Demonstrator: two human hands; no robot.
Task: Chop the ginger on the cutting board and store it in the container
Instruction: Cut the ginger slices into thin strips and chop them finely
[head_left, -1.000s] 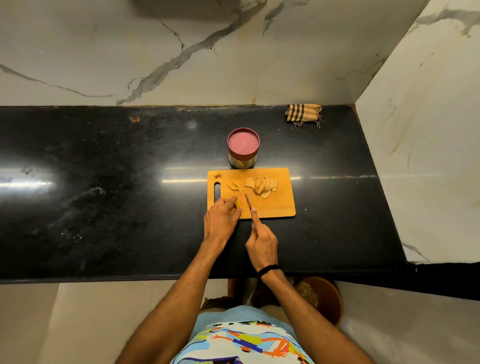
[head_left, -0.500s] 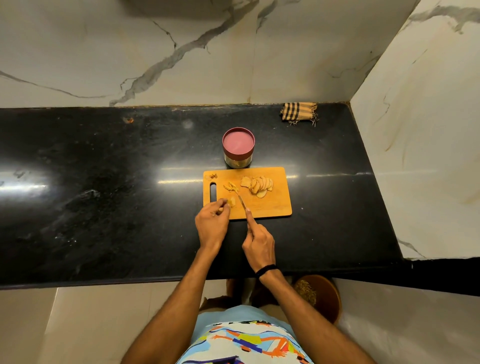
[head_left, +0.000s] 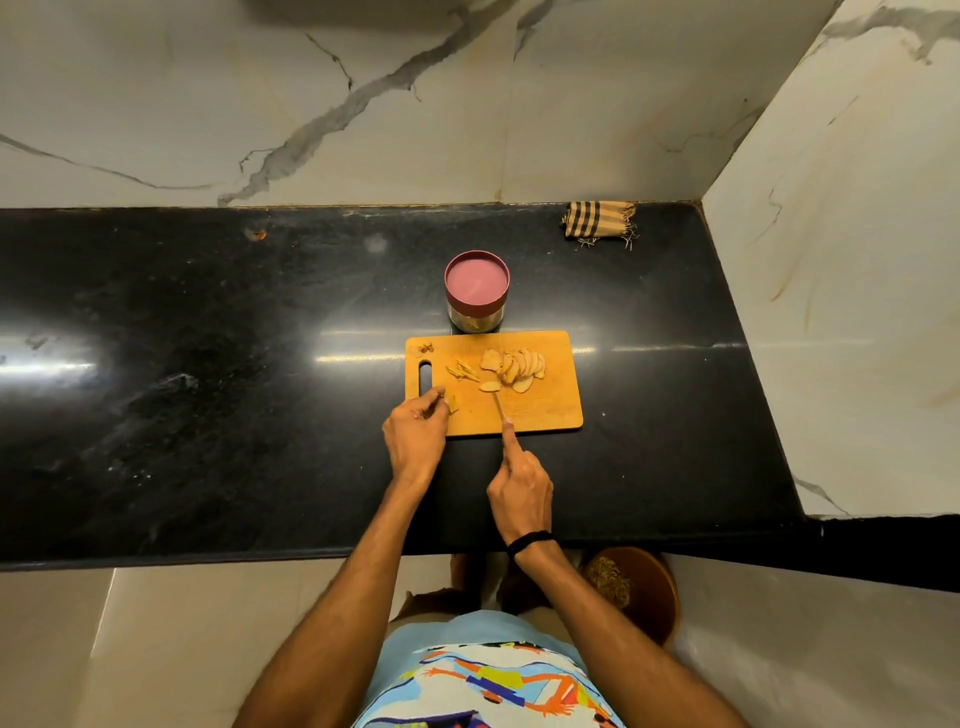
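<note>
A wooden cutting board (head_left: 550, 410) lies on the black counter (head_left: 208, 389). A fan of ginger slices (head_left: 517, 366) sits at its far middle, thin ginger strips (head_left: 462, 370) lie to their left, and one loose slice (head_left: 489, 386) rests just below the fan. My right hand (head_left: 519, 486) grips a knife (head_left: 497, 402), forefinger along its spine, tip beside the loose slice. My left hand (head_left: 418, 434) is at the board's near left corner, its fingertips touching a small ginger piece (head_left: 453, 403). A steel container with a pink lid (head_left: 477, 291) stands closed behind the board.
A folded checked cloth (head_left: 597, 222) lies at the counter's back right corner. Marble walls rise behind and on the right. A brown bin (head_left: 636, 592) stands on the floor below the counter edge. Small scraps (head_left: 426, 348) sit at the board's far left corner.
The knife tip has moved from the near left of the board to the loose slice under the fan. My left hand has shifted a little left to the board's corner.
</note>
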